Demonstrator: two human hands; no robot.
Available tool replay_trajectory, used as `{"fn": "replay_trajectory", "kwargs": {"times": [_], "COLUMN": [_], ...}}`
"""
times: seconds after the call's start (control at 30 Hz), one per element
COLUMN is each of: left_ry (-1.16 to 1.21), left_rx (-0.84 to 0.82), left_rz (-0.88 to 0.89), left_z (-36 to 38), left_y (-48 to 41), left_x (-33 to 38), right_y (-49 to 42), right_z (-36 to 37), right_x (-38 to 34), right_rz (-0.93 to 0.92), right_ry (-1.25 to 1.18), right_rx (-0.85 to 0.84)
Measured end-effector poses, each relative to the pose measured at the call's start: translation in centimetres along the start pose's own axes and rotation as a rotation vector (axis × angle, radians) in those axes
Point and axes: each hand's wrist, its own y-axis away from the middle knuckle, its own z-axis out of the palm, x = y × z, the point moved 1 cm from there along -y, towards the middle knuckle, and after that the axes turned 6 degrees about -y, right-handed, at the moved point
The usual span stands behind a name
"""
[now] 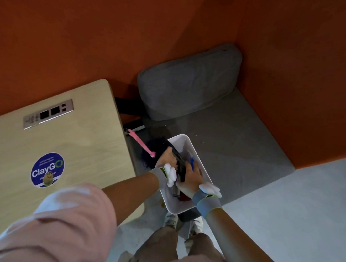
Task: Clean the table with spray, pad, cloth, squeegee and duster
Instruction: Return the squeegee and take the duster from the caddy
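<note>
A white plastic tub of cleaning tools sits on the front of a grey bench seat, just right of the wooden table. Both hands are inside it. My right hand is closed around a long black tool; what kind of tool is unclear. A blue item pokes up past its fingers. My left hand is at the tub's left rim, against the black tool, with its fingers hidden. A duster with a pink handle and a dark fluffy head hangs over the tub's left side.
The table carries a metal socket panel and a round blue ClayGo sticker. A grey cushion leans in the corner of the orange walls. My legs and white shoes stand on the pale floor between table and bench.
</note>
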Motion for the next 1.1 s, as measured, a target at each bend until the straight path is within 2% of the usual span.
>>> {"fn": "replay_trajectory", "kwargs": {"times": [0.07,0.17,0.2,0.27,0.33,0.37,0.47,0.57,0.67,0.77,0.9,1.1], "left_ry": [-0.019,-0.179,-0.269,-0.241,-0.304,-0.298,-0.185,-0.107,-0.004,0.126,0.394,0.728], "left_rx": [-0.054,-0.071,-0.221,-0.385,-0.292,-0.143,-0.04,0.057,0.111,0.139,0.176,0.272], "left_rz": [-0.069,0.115,0.115,-0.016,-0.089,-0.108,-0.267,-0.346,-0.434,-0.549,-0.564,-0.582], "left_z": [-1.4,-4.7,-5.3,-7.1,-7.2,-6.6,-6.0,-6.3,-5.8,-3.8,0.2,10.5], "left_y": [0.9,2.6,3.5,5.6,6.8,7.2,10.6,13.9,17.0,20.7,24.2,30.6], "left_x": [0.2,-0.6,-1.0,-2.8,-4.4,-4.9,-6.8,-8.2,-9.7,-11.7,-13.1,-14.0], "right_y": [0.0,0.1,0.2,0.2,0.3,0.4,1.3,1.8,2.3,2.5,2.6,4.5], "right_z": [0.0,0.3,0.4,0.6,0.8,1.0,1.5,2.1,3.0,4.1,4.7,10.4], "right_x": [0.1,0.0,-0.1,-0.4,-0.7,-1.1,-2.7,-4.5,-6.4,-9.1,-12.2,-19.2], "right_rz": [-0.01,-0.062,-0.08,-0.133,-0.197,-0.224,-0.303,-0.351,-0.482,-0.596,-0.676,-0.737], "right_ry": [0.013,0.074,0.094,0.128,0.171,0.192,0.254,0.274,0.225,0.241,0.309,0.48], "right_rx": [0.009,0.009,0.003,0.017,0.049,0.047,-0.016,0.049,0.19,0.251,0.192,0.163]}}
